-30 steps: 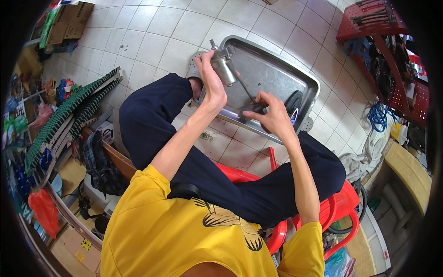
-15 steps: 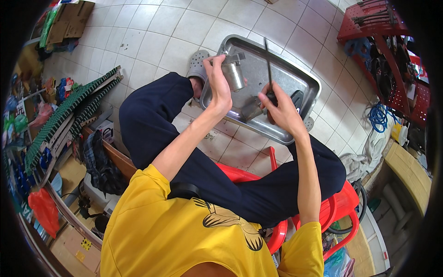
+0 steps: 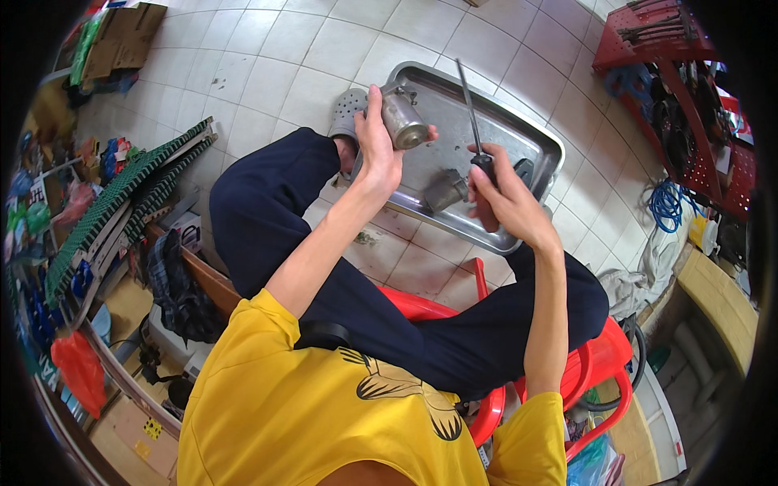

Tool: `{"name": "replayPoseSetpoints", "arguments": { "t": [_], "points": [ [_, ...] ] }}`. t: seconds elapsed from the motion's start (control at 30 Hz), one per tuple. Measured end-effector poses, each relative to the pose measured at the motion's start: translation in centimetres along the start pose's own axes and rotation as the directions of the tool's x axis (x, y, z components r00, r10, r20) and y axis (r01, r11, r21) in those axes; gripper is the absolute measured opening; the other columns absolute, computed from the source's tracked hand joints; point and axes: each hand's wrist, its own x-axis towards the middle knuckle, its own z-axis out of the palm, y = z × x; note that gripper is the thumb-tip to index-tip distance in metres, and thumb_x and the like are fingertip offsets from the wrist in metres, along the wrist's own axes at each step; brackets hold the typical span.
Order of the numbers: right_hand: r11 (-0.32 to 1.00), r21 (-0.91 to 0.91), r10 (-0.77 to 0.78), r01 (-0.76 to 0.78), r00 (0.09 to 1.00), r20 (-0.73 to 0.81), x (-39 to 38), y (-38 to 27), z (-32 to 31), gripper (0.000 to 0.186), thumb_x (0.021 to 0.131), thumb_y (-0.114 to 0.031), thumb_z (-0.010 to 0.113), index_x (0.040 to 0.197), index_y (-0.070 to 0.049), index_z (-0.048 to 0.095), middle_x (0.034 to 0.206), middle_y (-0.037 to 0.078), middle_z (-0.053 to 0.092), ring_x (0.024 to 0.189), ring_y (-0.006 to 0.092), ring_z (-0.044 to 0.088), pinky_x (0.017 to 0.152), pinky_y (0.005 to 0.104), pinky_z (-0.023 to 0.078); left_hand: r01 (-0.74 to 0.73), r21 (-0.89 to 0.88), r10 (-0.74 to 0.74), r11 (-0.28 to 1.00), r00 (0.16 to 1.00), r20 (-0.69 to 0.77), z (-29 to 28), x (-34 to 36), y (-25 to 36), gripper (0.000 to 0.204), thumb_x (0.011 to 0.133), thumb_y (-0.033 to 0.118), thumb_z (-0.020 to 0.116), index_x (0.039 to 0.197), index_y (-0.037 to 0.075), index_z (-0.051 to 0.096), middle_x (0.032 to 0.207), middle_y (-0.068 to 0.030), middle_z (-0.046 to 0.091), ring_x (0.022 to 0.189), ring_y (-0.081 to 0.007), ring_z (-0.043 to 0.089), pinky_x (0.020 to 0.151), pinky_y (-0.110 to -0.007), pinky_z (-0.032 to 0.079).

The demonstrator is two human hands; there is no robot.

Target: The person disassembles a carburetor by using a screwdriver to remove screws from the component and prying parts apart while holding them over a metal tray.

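Turned since half a second earlier, the dull silver metal cylinder now showed me its round end, where its side and bracket had faced me before. My left hand held it, curled round it from the left and beneath, fingertips showing on its right side, above the left part of the tray. My right hand had shifted slightly to the right, its fingers closed round the black handle of a long, dark-shafted screwdriver. That shaft pointed away from me past the far rim, whereas a second before it had slanted toward the cylinder. Its tip touched nothing that I could see, so I judged the tool was idle while I handled the cylinder.

Just left of my right hand, a short, dull grey metal cylinder lay in the rectangular grey metal tray, near the side closest to me, apparently where it had been. Right of that hand sat a black object, too covered to identify.

Around these were my dark navy trousers, a grey perforated clog beside the tray's left end, pale floor tiles and a red plastic chair. Farther right stood a red perforated metal rack, with a coiled blue cable below it.
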Motion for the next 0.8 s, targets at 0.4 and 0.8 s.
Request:
{"name": "replayPoseSetpoints", "arguments": {
  "t": [0.4, 0.8],
  "points": [
    [0.992, -0.087, 0.099, -0.087, 0.986, 0.137, -1.4, -3.5, -1.2, 0.033, 0.115, -0.033, 0.047, 0.132, -0.006, 0.052, 0.076, 0.003, 0.055, 0.049, 0.0092, 0.048, 0.046, 0.0286, 0.041, -0.048, 0.045, 0.051, 0.998, 0.997, -0.065, -0.1, 0.1, 0.1, 0.061, 0.112, 0.056, 0.04, 0.113, -0.004, 0.053, 0.091, -0.0152, 0.061, 0.073, -0.0355, 0.073, 0.068, -0.05, 0.066],
    [0.989, -0.105, 0.126, -0.108, 0.976, 0.179, -1.3, -3.9, -0.9, 0.035, 0.115, -0.035, 0.045, 0.131, -0.004, 0.052, 0.072, 0.003, 0.052, 0.049, 0.0097, 0.047, 0.045, 0.0292, 0.04, -0.059, 0.056, 0.062, 0.997, 0.996, -0.06, 0.1, -0.2, -0.1, 0.058, 0.112, 0.054, 0.039, 0.116, -0.002, 0.054, 0.088, -0.0153, 0.067, 0.069, -0.0306, 0.073, 0.065, -0.047, 0.065]
  ]
}}
